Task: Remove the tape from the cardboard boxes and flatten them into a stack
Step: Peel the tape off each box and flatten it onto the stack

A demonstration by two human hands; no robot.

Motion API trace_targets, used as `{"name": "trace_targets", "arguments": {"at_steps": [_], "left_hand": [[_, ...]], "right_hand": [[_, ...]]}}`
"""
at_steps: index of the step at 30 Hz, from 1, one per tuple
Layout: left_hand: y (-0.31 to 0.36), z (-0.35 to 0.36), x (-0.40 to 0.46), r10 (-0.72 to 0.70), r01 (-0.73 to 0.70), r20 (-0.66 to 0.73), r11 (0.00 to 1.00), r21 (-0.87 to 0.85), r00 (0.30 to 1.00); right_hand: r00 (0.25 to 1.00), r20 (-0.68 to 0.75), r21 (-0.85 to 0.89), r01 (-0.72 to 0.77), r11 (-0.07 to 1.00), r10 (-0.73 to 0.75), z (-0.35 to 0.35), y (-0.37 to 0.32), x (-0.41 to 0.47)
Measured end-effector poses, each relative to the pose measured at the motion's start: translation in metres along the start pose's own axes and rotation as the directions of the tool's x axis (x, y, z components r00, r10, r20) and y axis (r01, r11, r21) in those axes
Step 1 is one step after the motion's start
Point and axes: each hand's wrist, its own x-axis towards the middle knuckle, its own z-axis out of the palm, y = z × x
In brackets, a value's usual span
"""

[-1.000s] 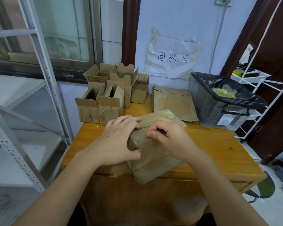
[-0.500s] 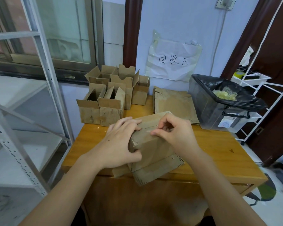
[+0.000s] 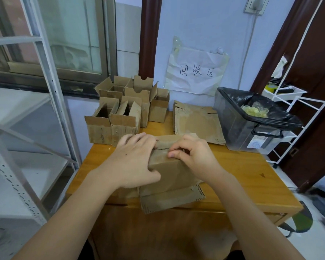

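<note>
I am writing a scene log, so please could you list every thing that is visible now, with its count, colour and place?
held cardboard box: one, brown, front middle of table, between both hands
upright open boxes: a cluster, exact count unclear, brown, back left of table
flattened cardboard stack: one stack, brown, back middle of table
bin: one, clear with black liner, back right of table, yellowish tape wad inside
wooden table: one, orange-brown
paper sign: one, white, on wall
metal shelf: one, white, left
wire rack: one, white, right
left hand: grips box's left side
right hand: pinches at box's top edge
</note>
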Motion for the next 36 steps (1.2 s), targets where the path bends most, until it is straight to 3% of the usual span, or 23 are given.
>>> {"name": "trace_targets", "arguments": {"at_steps": [8, 15, 24, 30, 36], "left_hand": [[0.021, 0.011, 0.025, -0.103, 0.103, -0.054, 0.995, 0.004, 0.993], [0.013, 0.016, 0.023, -0.130, 0.128, -0.068, 0.991, -0.039, 0.989], [0.018, 0.016, 0.026, -0.117, 0.117, -0.066, 0.993, -0.004, 0.991], [0.019, 0.016, 0.026, -0.120, 0.120, -0.065, 0.993, -0.003, 0.991], [0.019, 0.016, 0.025, -0.110, 0.109, -0.078, 0.994, -0.014, 0.991]], "right_hand": [[0.991, 0.117, -0.163, -0.045, 0.986, 0.065, -0.011, -0.005, 0.006], [0.992, 0.036, -0.327, -0.103, 0.939, 0.121, -0.038, 0.012, 0.002], [0.994, -0.091, -0.249, 0.028, 0.968, -0.053, -0.020, 0.012, 0.005], [1.000, -0.019, -0.165, -0.003, 0.986, 0.000, -0.006, 0.001, 0.006], [0.995, -0.027, -0.172, 0.085, 0.981, -0.091, -0.001, -0.008, 0.002]]}}
